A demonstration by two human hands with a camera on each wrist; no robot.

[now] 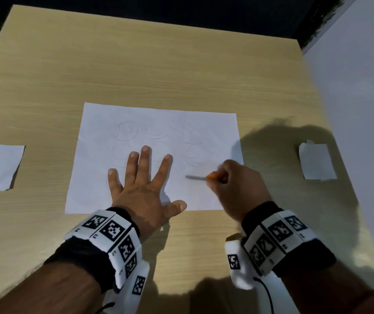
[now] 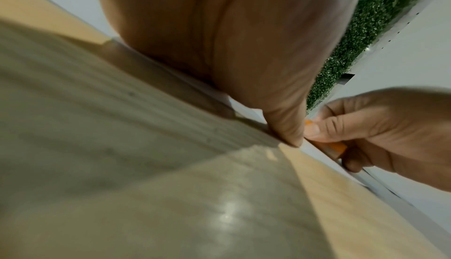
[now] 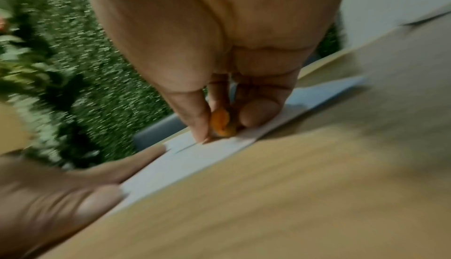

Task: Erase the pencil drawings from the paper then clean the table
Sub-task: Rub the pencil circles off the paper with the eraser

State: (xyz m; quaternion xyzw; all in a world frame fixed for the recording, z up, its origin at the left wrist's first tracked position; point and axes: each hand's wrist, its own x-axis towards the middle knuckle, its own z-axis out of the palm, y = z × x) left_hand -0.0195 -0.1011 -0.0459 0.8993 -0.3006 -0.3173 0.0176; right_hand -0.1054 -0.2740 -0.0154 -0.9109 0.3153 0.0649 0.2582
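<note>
— While the left hand lies flat, fingers spread, pinning the paper mid-bench, what holds the eraser?

— The right hand, fingers curled, pinches it near the sheet's right edge. The paper is probably light and crease-prone, so brace it close to the faint pencil circles.
</note>
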